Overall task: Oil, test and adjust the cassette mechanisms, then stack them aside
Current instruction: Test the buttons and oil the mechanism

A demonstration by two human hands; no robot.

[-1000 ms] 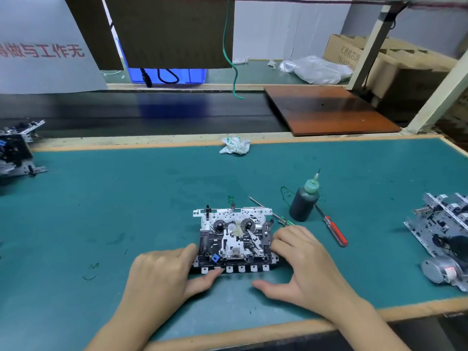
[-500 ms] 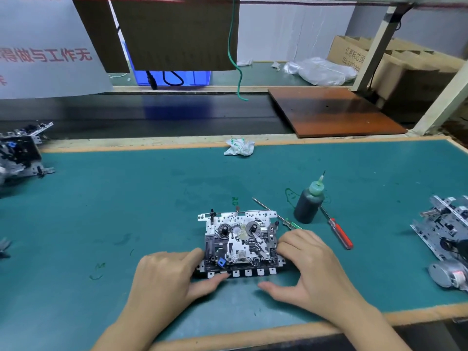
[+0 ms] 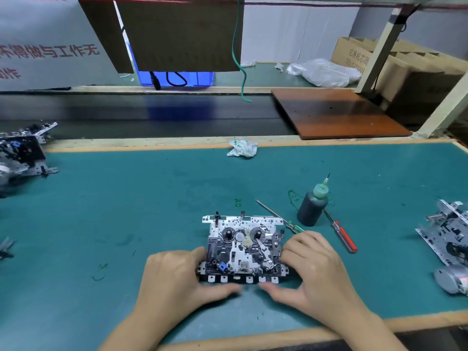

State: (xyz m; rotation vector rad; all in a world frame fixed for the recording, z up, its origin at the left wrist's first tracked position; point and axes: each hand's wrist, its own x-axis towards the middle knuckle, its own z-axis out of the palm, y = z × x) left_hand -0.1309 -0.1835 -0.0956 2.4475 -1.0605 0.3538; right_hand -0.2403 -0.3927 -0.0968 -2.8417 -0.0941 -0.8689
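1. Cassette mechanism (image 3: 244,249) lies flat on the green desk (image 3: 126,211), near the front edge, centre of view, reels facing up.
2. Left hand (image 3: 177,277): grip grasping the mechanism's left edge, fingers curled on the side, thumb lying along the front edge by the row of tabs.
3. Right hand (image 3: 316,272): same on the right edge, fingers curled over the corner, thumb stretched along the front. The two thumbs nearly meet below the tabs.
4. Green-handled screwdriver (image 3: 278,216) lies diagonally just behind the mechanism's right rear corner; its handle end sits right beside the right-hand fingers.
5. Dark oil bottle (image 3: 312,207) with green needle cap stands upright just right of that screwdriver, behind the right hand.
6. Red-handled screwdriver (image 3: 342,234) lies right of the bottle, its shaft partly hidden behind the bottle base, close to the right hand's outer side.
7. More mechanisms at the right desk edge (image 3: 448,239), tilted, with a round motor (image 3: 450,279) in front; well apart from the hands.
8. Another pile of mechanisms (image 3: 20,153) at the far left edge, well apart.
9. Crumpled white wrapper (image 3: 241,148) at the desk's rear edge, centre.
10. Behind the desk: dark conveyor belt (image 3: 126,115), brown board (image 3: 336,112) lying across its right part, green cable (image 3: 240,59) hanging down over it.
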